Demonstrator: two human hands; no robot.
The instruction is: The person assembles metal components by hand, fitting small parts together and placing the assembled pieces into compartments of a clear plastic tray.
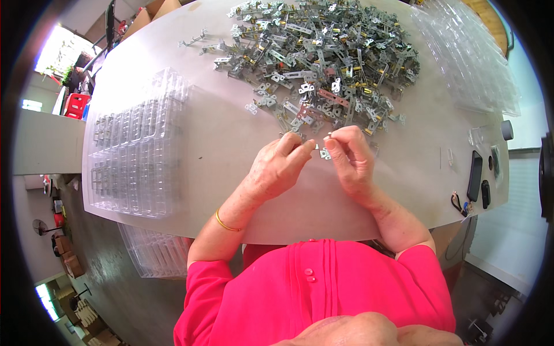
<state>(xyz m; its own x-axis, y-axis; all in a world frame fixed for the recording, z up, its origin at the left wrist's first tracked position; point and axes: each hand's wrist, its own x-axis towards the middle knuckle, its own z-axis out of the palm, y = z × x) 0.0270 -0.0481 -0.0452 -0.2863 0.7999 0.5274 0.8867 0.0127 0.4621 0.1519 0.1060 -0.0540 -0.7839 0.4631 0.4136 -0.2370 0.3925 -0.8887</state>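
- The left hand (279, 164) and the right hand (350, 155) meet over the middle of the grey table (231, 144), fingertips turned toward each other.
- Between them sits a small metal piece (322, 151); the right hand's thumb and forefinger are pinched together on its upper end, and the left hand's fingertips are closed toward it from the other side, though whether they truly grip it cannot be told.
- Just beyond the hands lies a broad heap of metal latch parts (323, 52), silver with some brass bits; its near edge almost reaches the knuckles, and stray parts trail off to the left.
- To the left, a stack of clear plastic trays (138, 144) lies flat, its outer side overhanging the table's left edge; a bare strip of tabletop separates it from the left hand.
- More clear trays (153, 254) sit lower, under the near-left edge of the table.
- At the far right, clear plastic sheets (467, 57) lie fanned toward the right rim.
- Near the right edge rest a dark phone (474, 176) and a small dark fob (485, 194), well apart from the right hand, with open tabletop between.
- The near table edge runs just in front of the person's red shirt (323, 288); both forearms cross it.
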